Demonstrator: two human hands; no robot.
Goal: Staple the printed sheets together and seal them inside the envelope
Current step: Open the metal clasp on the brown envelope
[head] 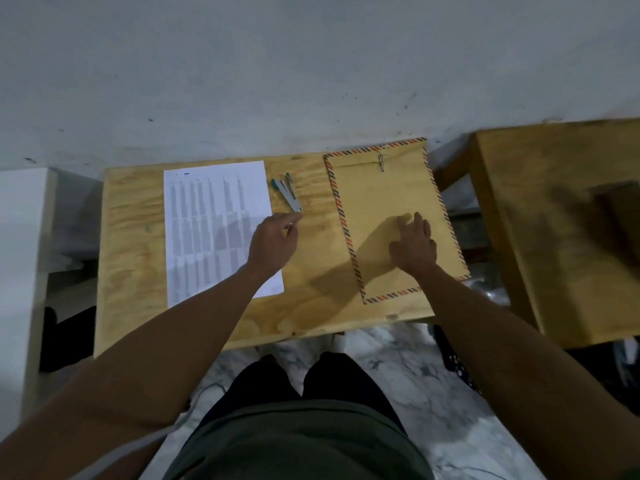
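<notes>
White printed sheets lie on the left half of a small plywood table. A small teal and metal stapler lies hinged wide open between the sheets and a large brown envelope with striped borders and a metal clasp at its far end. My left hand reaches over the sheets' right edge, its fingertips touching the stapler's near end; whether they pinch it is unclear. My right hand rests flat on the envelope's middle with straight fingers.
A second wooden table stands to the right, separated by a gap. A white cabinet sits at the left. A grey wall runs behind the tables. My legs and a marbled floor show below the near edge.
</notes>
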